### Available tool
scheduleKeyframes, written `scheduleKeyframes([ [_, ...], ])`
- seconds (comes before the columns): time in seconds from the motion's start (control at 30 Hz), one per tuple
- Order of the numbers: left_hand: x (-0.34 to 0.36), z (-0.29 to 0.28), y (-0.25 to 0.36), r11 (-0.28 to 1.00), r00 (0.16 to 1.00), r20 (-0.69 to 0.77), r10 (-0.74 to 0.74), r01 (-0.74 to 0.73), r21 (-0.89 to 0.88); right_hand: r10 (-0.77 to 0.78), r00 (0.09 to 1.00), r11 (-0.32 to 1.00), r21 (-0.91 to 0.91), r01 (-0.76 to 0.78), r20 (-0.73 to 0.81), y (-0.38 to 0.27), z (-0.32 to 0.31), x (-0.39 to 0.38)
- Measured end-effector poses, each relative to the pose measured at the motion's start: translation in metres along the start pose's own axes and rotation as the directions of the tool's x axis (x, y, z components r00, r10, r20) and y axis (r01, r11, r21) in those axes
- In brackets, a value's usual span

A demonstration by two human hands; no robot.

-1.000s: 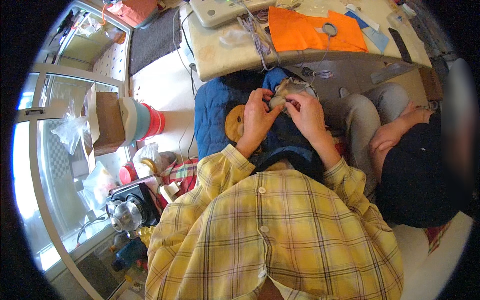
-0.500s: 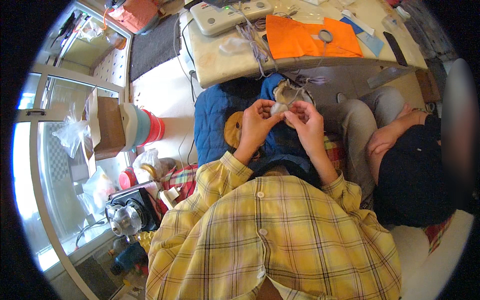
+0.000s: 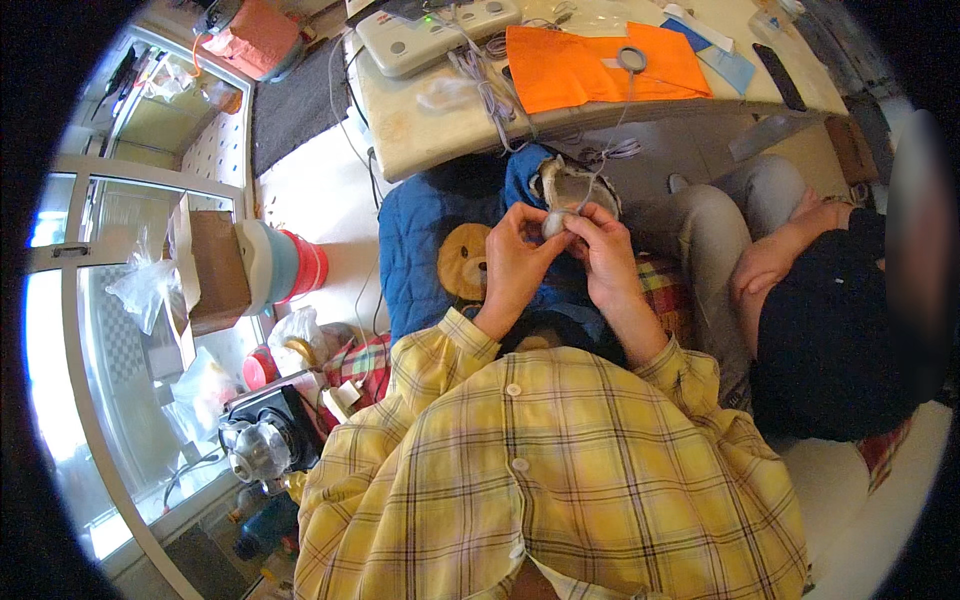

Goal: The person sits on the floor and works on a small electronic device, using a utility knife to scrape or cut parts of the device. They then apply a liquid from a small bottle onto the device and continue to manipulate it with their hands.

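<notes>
My left hand (image 3: 522, 245) and my right hand (image 3: 600, 247) pinch a small round greyish-white piece (image 3: 556, 225) between their fingertips, a thin pale cord (image 3: 590, 185) running up from it. Just beyond the fingers a frayed-edged, beige-lined object (image 3: 570, 180) rests on blue quilted fabric (image 3: 410, 250) on my lap, which has a bear face (image 3: 462, 262). Above, on the table, lie orange cloth (image 3: 555, 70) with a round grey pad (image 3: 631, 59), and bundled cords (image 3: 480, 85).
A cream table (image 3: 400, 130) holds a white device (image 3: 410, 45) and dark bar (image 3: 777, 75). A seated person (image 3: 830, 320) is at my right. Stacked buckets with cardboard (image 3: 215, 270), plastic bags (image 3: 145, 290), a glass-jugged appliance (image 3: 260, 440) and glazed frames (image 3: 75, 350) are at left.
Both hands have moved slightly down in the picture, still pinching the round piece, whose cord now shows more clearly rising from the fingers. The table view has shifted slightly left.
</notes>
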State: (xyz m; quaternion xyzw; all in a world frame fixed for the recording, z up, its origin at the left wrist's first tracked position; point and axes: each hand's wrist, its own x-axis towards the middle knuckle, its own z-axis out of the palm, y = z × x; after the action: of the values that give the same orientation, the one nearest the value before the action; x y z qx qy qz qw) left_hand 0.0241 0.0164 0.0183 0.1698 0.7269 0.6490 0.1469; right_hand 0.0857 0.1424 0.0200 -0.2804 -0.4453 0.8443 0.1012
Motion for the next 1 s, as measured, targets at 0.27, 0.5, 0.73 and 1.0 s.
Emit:
scheduleKeyframes([
  [0.27,-0.008,0.007,0.009,0.717,0.944,0.121,-0.308,0.314,-0.622,-0.063,0.996,0.997,0.041,0.065,-0.064,0.001,0.005,-0.001],
  [0.5,-0.006,0.009,-0.002,0.798,0.966,0.022,-0.259,0.227,-0.558,-0.124,0.992,0.992,-0.04,0.122,-0.029,0.009,0.007,-0.003],
  [0.73,-0.008,0.01,0.002,0.845,0.981,-0.003,-0.194,0.166,-0.508,-0.13,0.991,0.989,-0.077,0.126,-0.041,0.002,0.015,-0.008],
  [1.0,-0.012,0.018,0.006,0.889,0.998,-0.055,-0.029,0.001,-0.458,-0.247,0.962,0.968,-0.078,0.239,-0.114,0.009,0.018,-0.003],
])
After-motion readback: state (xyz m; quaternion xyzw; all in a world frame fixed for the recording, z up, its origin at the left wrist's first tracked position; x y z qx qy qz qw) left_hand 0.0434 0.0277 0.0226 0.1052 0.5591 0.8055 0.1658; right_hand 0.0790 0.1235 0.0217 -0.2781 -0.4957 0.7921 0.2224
